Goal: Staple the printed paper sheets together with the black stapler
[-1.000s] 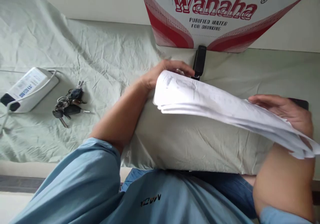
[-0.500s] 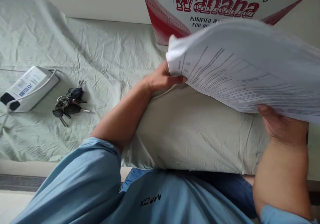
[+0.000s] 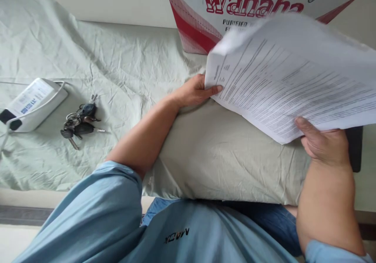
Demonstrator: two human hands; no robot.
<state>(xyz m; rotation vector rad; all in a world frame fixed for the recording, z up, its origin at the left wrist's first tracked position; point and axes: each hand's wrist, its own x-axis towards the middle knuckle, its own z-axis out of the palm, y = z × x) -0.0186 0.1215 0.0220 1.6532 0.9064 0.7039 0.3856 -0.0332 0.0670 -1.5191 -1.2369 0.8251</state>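
Printed sheets of paper (image 3: 282, 83), covered in close lines of text, are held up over a cloth-covered cushion (image 3: 229, 153). My left hand (image 3: 199, 90) pinches the left edge, thumb on the printed face and fingers behind. At the lower right edge, my right hand (image 3: 323, 139) grips the papers with its thumb in front; its other fingers are hidden behind them. The far edge of the papers is blurred and curves upward. How many sheets there are I cannot tell.
Behind the papers stands a Wahaha carton (image 3: 194, 24). On the pale green cloth (image 3: 123, 59) at left lie a bunch of keys (image 3: 82, 124) and a white box-shaped device (image 3: 38, 102) with a cable. A dark flat object (image 3: 355, 149) shows beside my right wrist.
The papers have flattened and tilted, showing more of the printed face. My right hand has shifted slightly left and up, uncovering more of the dark object. My left hand has barely moved.
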